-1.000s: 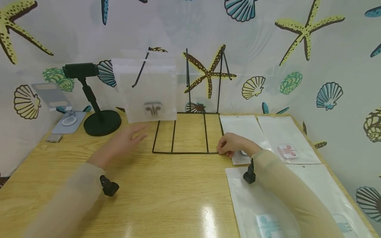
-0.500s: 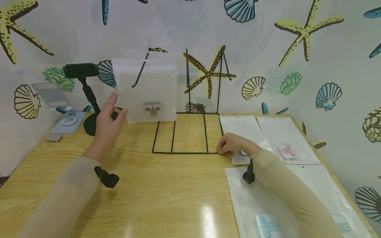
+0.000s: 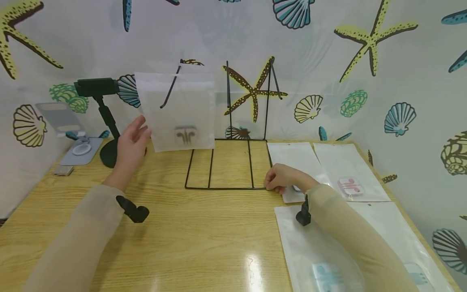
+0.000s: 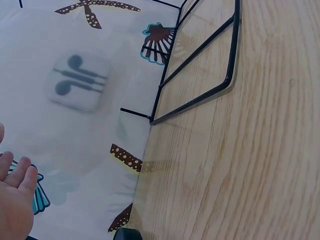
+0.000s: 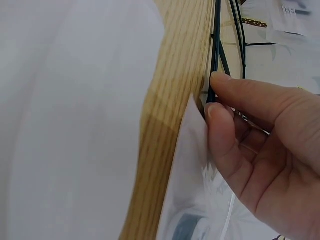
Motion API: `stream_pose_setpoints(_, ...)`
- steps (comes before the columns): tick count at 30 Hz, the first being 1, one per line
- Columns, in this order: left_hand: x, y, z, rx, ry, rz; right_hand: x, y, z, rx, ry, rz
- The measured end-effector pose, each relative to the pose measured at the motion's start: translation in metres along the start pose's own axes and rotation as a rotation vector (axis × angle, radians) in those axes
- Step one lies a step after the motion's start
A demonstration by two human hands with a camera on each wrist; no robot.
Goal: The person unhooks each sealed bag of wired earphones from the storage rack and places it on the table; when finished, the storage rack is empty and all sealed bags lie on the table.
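The black wire rack [image 3: 230, 188] is stood on the wooden surface [image 3: 193, 235]. Its near right corner is pinched by the right hand [image 3: 286, 177]. Nothing is held by the left hand [image 3: 130, 148]; its loose fingers are lifted just beside the cloudy bag [image 3: 193, 109] hung on the rack's left hook [image 3: 169, 90].

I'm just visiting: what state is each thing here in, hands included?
Left hand: open, relaxed, by the hanging bag's left edge
Right hand: pinching the rack's near right corner
Black wire rack: standing on the table, two hooks bare
Hanging bag: on the rack's left hook, earphones showing through
Other bags: lying flat
Black stand: upright
Grey stand: unfolded, nothing on it
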State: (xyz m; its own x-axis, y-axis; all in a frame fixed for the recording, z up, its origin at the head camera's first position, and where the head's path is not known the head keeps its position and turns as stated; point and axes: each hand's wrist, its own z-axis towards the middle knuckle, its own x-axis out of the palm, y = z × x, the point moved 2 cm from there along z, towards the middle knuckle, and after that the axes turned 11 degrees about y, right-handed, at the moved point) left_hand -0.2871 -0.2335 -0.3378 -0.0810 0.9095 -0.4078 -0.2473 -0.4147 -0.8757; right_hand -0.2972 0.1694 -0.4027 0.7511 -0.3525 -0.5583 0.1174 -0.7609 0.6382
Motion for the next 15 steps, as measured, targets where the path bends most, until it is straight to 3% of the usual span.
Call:
stream_pose_setpoints(6,0.002,0.0,0.003,-0.015,-0.005,-0.003,0.0,0.0,0.0,0.0,0.004,0.004)
stream_pose_setpoints(12,0.007,0.002,0.008,0.009,0.004,-0.126,0.0,0.0,-0.001,0.001,0.005,0.006)
stream_pose_setpoints(15,0.009,0.005,0.011,0.021,0.01,-0.132,0.0,0.0,-0.001,-0.003,0.003,0.007)
